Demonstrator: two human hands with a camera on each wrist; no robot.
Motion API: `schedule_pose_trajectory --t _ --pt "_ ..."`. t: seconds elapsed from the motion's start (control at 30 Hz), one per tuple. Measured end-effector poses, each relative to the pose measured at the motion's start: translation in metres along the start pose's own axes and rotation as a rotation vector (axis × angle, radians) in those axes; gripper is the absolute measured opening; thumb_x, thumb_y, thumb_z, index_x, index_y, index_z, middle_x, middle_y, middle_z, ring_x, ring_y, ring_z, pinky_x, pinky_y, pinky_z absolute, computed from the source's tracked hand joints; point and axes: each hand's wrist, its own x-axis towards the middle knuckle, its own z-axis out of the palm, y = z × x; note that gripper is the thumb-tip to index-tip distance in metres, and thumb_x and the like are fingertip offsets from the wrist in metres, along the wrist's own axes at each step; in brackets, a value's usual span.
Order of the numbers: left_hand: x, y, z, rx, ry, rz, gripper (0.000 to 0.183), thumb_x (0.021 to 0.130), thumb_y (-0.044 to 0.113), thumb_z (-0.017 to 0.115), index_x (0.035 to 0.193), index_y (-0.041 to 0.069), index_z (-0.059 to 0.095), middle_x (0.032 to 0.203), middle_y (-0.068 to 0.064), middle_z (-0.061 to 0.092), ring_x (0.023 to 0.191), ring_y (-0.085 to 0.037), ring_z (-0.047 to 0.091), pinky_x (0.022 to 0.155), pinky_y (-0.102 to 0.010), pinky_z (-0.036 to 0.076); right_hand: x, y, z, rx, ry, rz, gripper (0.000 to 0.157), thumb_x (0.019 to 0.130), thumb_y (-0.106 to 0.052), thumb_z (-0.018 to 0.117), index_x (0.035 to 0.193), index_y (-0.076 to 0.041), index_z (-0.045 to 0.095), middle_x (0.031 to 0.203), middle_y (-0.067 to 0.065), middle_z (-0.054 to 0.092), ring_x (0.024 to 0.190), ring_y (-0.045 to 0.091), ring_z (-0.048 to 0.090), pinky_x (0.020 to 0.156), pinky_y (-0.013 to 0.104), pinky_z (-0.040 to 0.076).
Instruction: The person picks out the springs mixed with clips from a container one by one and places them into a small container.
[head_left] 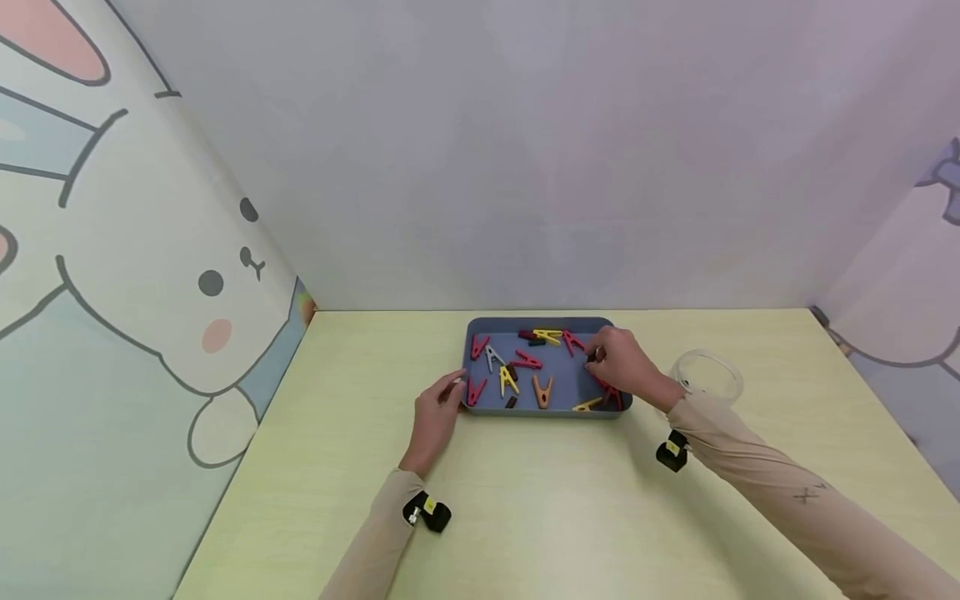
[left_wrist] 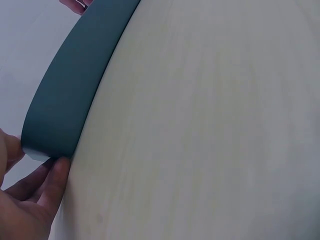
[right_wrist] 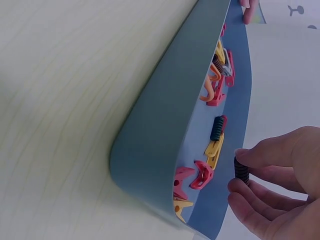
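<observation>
A blue-grey tray (head_left: 566, 414) holds red, yellow, grey and orange clip pieces, such as the orange clip piece (head_left: 542, 392), along with dark coil springs. My left hand (head_left: 437, 421) grips the tray's left end, fingers against the outer wall near the front corner. Between the thumb and fingertips of my right hand (right_wrist: 280, 175) is a small black coil spring (right_wrist: 241, 171), held above the tray's right part. Another dark spring (right_wrist: 217, 128) lies inside beside a yellow clip piece (right_wrist: 215, 151).
A clear plastic ring-shaped item (head_left: 705, 379) lies on the pale wooden table (head_left: 555, 500), right of the tray and partly behind my right wrist. A plain wall (head_left: 525, 167) rises behind the table, and a cartoon-printed panel (head_left: 142, 250) stands on the left.
</observation>
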Motion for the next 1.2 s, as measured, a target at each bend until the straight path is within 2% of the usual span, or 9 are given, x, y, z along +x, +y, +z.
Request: schedule_pose_trajectory --t 0.33,1.2 --pt "0.0 -0.001 -0.001 0.017 0.004 0.024 0.032 0.097 0.022 0.056 0.126 0.009 0.062 0.101 -0.009 0.067 0.079 -0.017 0.063 0.066 -0.025 0.056 -0.006 -0.002 -0.004 0.013 0.011 -0.012 0.013 0.074 0.004 0.073 0.087 0.006 0.072 0.082 0.012 0.061 0.068 0.021 0.056 0.058 0.035 0.053" --pt "-0.001 0.001 0.0 0.019 0.01 0.017 0.032 0.097 0.023 0.056 0.126 0.011 0.062 0.102 -0.008 0.067 0.081 -0.018 0.063 0.068 -0.026 0.056 -0.018 -0.004 -0.012 0.026 0.012 -0.017 0.013 0.074 0.006 0.07 0.087 0.006 0.073 0.081 0.013 0.06 0.065 0.017 0.052 0.057 0.031 0.049"
